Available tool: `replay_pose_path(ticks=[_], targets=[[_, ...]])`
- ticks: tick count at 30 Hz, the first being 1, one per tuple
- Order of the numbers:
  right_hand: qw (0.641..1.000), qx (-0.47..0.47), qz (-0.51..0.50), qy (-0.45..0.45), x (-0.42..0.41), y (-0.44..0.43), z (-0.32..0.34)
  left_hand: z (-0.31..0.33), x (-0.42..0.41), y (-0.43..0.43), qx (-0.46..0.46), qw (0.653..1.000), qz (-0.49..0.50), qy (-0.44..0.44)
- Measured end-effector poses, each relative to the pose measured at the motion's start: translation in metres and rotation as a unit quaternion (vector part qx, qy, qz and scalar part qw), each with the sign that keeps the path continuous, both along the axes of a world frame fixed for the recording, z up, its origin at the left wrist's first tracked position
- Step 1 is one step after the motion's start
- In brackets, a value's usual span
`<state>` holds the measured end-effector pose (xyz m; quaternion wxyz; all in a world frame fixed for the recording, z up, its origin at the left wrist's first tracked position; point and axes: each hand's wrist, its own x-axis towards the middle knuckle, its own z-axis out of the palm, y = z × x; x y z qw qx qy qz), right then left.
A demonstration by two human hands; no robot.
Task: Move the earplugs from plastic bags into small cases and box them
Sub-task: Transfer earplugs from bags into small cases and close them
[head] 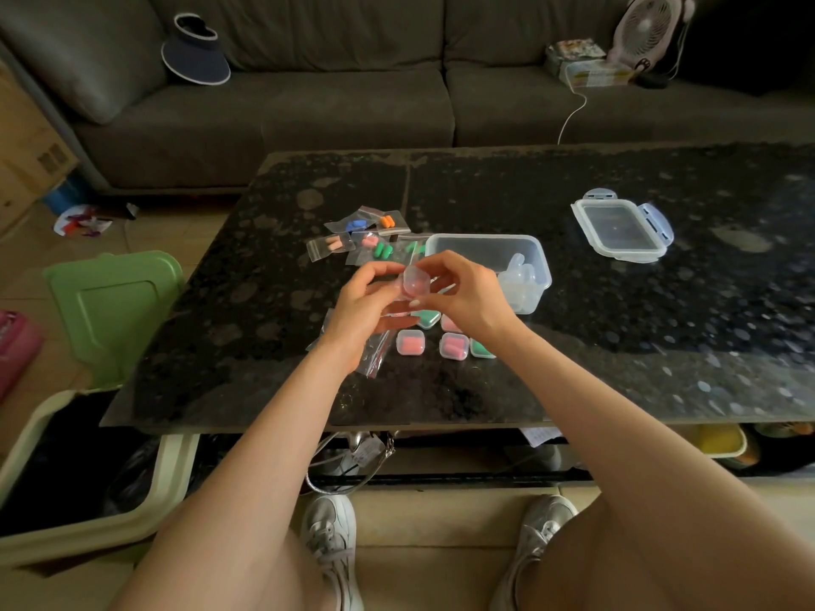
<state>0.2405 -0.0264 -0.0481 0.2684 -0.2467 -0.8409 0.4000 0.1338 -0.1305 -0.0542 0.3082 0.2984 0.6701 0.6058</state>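
Case [414, 282] pinched between both hands' fingertips.

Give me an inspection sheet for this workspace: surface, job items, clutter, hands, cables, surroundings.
Surface: dark speckled table, blotchy marks.
Job's things: bagged earplugs beyond the hands; filled cases nearer the person; clear box holding empty cases; its lid apart, to the right.
Clutter: empty bags under the left hand.
Grippers: left hand and right hand both pinch one small clear case above the table.
Cables: white cable hangs off the sofa by the fan.
Surroundings: sofa, visor cap, green bin lid at left.
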Motion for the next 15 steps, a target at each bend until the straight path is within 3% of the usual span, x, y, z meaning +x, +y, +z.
replay_pose_path(ticks=[6, 15], targets=[[1.0, -0.026, 0.009, 0.004, 0.0, 0.0, -0.002, -0.005, 0.0, 0.004, -0.016, 0.982, -0.004, 0.19], [0.997, -0.058, 0.046, -0.009, 0.0, -0.001, -0.001, -0.017, -0.009, 0.005, -0.052, 0.94, 0.038, 0.334]])
